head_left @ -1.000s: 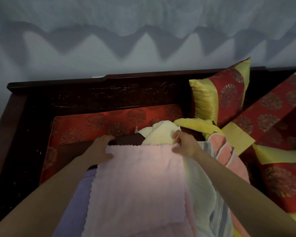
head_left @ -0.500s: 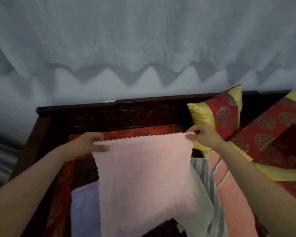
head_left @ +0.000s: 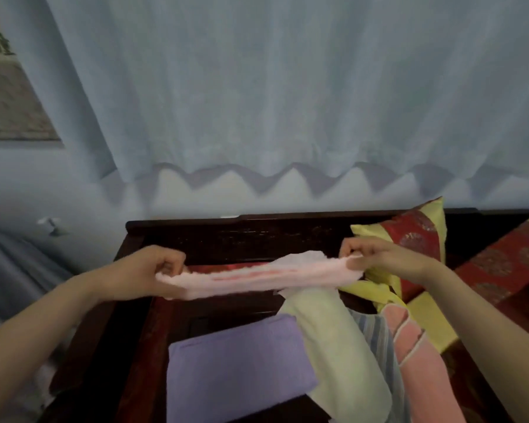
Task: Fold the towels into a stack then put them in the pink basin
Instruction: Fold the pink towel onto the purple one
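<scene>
Pale curtains [head_left: 287, 87] back a dark wooden bench [head_left: 257, 236] where a pink towel [head_left: 257, 277] hangs taut at mid-frame; bringing its corners squarely together should give a clean fold. A person's left hand [head_left: 156, 268] and right hand [head_left: 379, 257] reach forward, level, fingers curled round the towel's ends. A purple towel [head_left: 239, 370] lies folded at lower centre.

Domestic interior, a sitting room or bedroom. Evidence: dark carved wooden settee [head_left: 287, 233] with red seat pad; red-and-yellow brocade cushions [head_left: 409, 239]; pale curtain [head_left: 257, 87] across the back wall; wall hanging [head_left: 9, 111] at left; household towels [head_left: 235, 367] on the seat.
</scene>
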Motion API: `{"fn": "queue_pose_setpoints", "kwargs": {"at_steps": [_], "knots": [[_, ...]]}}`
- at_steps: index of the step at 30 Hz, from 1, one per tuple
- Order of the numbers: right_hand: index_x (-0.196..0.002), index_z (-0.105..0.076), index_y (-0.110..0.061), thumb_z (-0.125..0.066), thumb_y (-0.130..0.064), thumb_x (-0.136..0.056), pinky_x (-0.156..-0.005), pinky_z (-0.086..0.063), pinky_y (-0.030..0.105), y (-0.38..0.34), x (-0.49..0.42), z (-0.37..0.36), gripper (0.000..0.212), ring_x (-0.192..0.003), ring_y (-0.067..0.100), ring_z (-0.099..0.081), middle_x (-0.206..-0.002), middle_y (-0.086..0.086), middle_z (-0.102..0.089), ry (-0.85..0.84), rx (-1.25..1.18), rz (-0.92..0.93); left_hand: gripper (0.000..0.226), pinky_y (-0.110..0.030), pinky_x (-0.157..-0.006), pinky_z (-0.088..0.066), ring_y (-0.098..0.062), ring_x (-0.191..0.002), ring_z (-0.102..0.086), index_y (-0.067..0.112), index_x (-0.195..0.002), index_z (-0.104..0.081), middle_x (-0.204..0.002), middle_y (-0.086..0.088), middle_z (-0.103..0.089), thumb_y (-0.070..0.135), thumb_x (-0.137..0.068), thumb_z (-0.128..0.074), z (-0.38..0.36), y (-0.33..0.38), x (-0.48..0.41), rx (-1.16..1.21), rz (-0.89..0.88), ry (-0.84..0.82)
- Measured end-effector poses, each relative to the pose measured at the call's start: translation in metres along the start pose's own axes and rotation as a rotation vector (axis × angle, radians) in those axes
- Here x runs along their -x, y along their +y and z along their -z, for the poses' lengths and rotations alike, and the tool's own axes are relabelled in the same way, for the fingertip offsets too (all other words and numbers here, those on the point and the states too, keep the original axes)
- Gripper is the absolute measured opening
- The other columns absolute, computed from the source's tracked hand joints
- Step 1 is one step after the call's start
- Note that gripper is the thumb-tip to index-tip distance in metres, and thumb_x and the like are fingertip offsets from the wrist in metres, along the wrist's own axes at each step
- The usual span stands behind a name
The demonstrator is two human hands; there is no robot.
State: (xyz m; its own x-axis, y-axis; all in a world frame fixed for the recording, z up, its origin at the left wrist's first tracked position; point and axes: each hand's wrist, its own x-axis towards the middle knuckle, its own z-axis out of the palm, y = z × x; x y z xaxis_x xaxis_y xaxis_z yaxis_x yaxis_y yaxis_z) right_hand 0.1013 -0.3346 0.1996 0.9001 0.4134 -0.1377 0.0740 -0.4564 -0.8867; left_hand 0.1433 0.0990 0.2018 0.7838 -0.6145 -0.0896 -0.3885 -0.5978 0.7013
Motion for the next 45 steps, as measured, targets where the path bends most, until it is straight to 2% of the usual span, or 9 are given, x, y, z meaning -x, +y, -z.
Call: {"fn": "queue_pose_setpoints", "kwargs": {"at_steps": [10,13,16,22,27,30,33,38,45], "knots": [[-0.094,-0.055,-0.020,-0.057,-0.015,-0.094,-0.067,-0.034,0.008,0.127,0.041,-0.116,0.006,-0.065,-0.012,-0.044,-0.069,-0.029,-0.053,-0.462,0.079,-0.398,0.024,-0.020,-0.062,-0.035,0.004,-0.066,-0.045,0.028,-0.069,-0.052,-0.070,0.017,-0.050,0.037,-0.072,-0.074,-0.151,-0.084,0.086,0.063,0.219,-0.368],[-0.087,-0.061,-0.021,-0.062,-0.021,-0.089,-0.069,-0.037,0.016,0.161,0.041,-0.136,0.003,-0.070,0.001,-0.047,-0.078,-0.013,-0.055,-0.257,0.016,-0.373,0.019,-0.019,-0.064,-0.037,0.003,-0.068,-0.047,0.025,-0.081,-0.053,-0.076,0.018,-0.054,0.034,-0.078,-0.070,-0.172,-0.106,0.081,0.182,0.307,-0.301],[-0.083,-0.062,-0.015,-0.063,-0.014,-0.089,-0.061,-0.042,0.024,0.178,0.022,-0.143,0.006,-0.067,0.013,-0.050,-0.075,0.004,-0.055,0.122,-0.036,-0.352,0.011,-0.014,-0.061,-0.044,0.004,-0.068,-0.057,0.011,-0.090,-0.061,-0.076,0.013,-0.065,0.017,-0.085,-0.068,-0.178,-0.120,0.056,0.362,0.444,-0.003],[-0.084,-0.063,-0.016,-0.063,-0.011,-0.088,-0.065,-0.038,0.012,0.181,-0.052,-0.150,0.007,-0.069,0.008,-0.053,-0.077,-0.008,-0.063,0.559,0.097,-0.301,0.007,-0.024,-0.054,-0.042,-0.021,-0.066,-0.051,0.004,-0.087,-0.060,-0.071,-0.008,-0.057,0.010,-0.086,-0.065,-0.187,-0.157,-0.005,0.448,0.599,0.423],[-0.095,-0.062,-0.017,-0.063,-0.019,-0.087,-0.071,-0.037,0.025,0.203,-0.096,-0.154,0.008,-0.084,0.020,-0.058,-0.089,0.001,-0.064,0.482,0.199,-0.493,0.015,-0.029,-0.060,-0.039,-0.023,-0.080,-0.052,0.009,-0.091,-0.059,-0.079,-0.005,-0.057,0.012,-0.081,-0.070,-0.204,-0.189,-0.037,0.307,0.682,0.420],[-0.132,-0.049,-0.007,-0.069,-0.037,-0.083,-0.096,-0.038,0.030,0.214,-0.103,-0.155,0.061,-0.118,0.027,-0.052,-0.126,0.010,-0.058,0.234,0.211,-0.729,0.056,-0.025,-0.077,-0.038,-0.020,-0.097,-0.051,0.001,-0.119,-0.054,-0.108,-0.008,-0.055,0.023,-0.074,-0.079,-0.209,-0.203,-0.047,0.246,0.772,0.225],[-0.136,-0.046,-0.006,-0.074,-0.042,-0.077,-0.100,-0.042,0.033,0.218,-0.107,-0.154,0.075,-0.122,0.027,-0.051,-0.135,0.011,-0.054,0.209,0.183,-0.793,0.091,-0.027,-0.086,-0.046,-0.025,-0.111,-0.055,-0.003,-0.125,-0.053,-0.125,-0.011,-0.056,0.048,-0.057,-0.085,-0.202,-0.222,-0.051,0.306,0.906,0.048],[-0.114,-0.064,-0.009,-0.074,-0.029,-0.079,-0.080,-0.036,0.024,0.209,-0.102,-0.161,0.041,-0.106,0.027,-0.060,-0.113,0.009,-0.067,0.330,0.270,-0.680,0.026,-0.023,-0.063,-0.045,-0.012,-0.073,-0.056,0.011,-0.074,-0.064,-0.078,0.000,-0.061,0.024,-0.064,-0.084,-0.192,-0.211,-0.055,0.282,0.697,0.028],[-0.091,-0.051,-0.010,-0.064,-0.026,-0.089,-0.063,-0.037,0.028,0.163,-0.065,-0.153,0.020,-0.069,0.014,-0.051,-0.076,0.000,-0.056,0.342,0.079,-0.382,0.022,-0.020,-0.053,-0.040,-0.009,-0.068,-0.056,0.016,-0.081,-0.052,-0.075,0.002,-0.056,0.027,-0.081,-0.070,-0.152,-0.152,-0.002,0.836,0.547,-0.025]]}}
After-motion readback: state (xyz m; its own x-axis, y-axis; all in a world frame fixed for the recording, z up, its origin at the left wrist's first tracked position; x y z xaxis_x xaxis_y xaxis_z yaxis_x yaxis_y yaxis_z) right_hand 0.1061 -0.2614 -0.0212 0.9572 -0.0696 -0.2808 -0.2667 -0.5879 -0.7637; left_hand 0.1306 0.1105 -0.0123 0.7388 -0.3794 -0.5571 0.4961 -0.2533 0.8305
